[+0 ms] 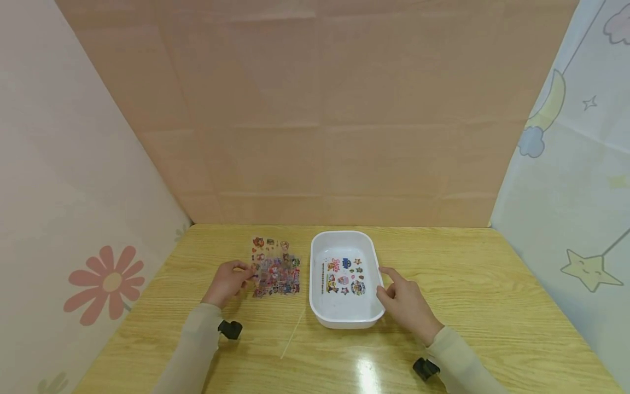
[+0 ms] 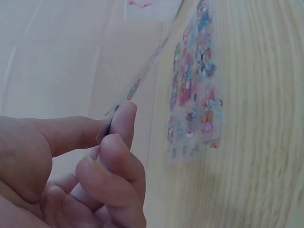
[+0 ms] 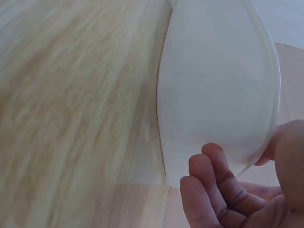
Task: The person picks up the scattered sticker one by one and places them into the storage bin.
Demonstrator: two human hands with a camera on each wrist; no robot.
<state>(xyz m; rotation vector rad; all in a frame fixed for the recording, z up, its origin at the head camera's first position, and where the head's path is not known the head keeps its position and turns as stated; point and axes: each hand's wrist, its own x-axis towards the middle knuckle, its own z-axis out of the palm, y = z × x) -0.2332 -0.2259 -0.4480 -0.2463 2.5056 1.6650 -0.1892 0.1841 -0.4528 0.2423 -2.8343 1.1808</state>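
My left hand pinches the edge of a clear sticker sheet between thumb and index finger. In the left wrist view that sheet appears nearly edge-on, tilted up from the table. Beneath it lie more sticker sheets with small colourful cartoon figures, overlapping one another. A white rectangular plastic tray stands to their right, with a sheet of stickers flat on its floor. At the tray's right rim, my right hand holds on, thumb over the edge, other fingers curled beside the outer wall.
The wooden table carries everything. A thin pale strip or line shows in front of the tray. A tan backdrop rises behind, and patterned panels flank both sides.
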